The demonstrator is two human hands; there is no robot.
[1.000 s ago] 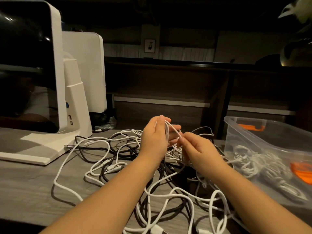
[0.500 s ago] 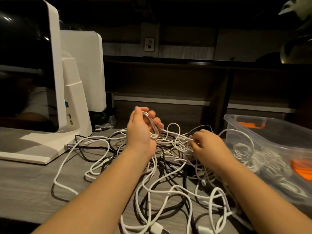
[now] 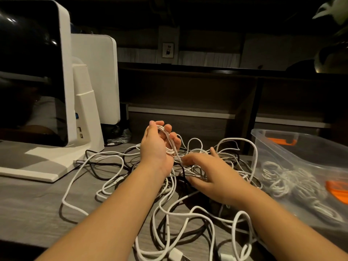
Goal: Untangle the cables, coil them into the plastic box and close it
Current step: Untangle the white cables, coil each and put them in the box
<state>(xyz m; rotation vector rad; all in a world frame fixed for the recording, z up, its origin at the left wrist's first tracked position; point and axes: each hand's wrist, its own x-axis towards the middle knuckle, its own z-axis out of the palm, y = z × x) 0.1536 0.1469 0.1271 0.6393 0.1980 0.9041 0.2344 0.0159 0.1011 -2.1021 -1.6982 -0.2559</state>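
The left hand [image 3: 157, 146] still grips its white coil [image 3: 168, 141], while the right hand [image 3: 211, 176] has let go and spread flat over the tangle [image 3: 188, 210] below it for more slack, the box [image 3: 301, 166] to its right.

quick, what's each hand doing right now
Left hand: holds loops of white cable wound round its fingers.
Right hand: blurred over the cable tangle; grip cannot be told.

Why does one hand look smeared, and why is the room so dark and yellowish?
Head view: the right hand is motion-blurred, fingers smeared; the left hand, holding white cable loops, stays sharp. Dim warm light leaves the background black, and the monitor shows glare spots.
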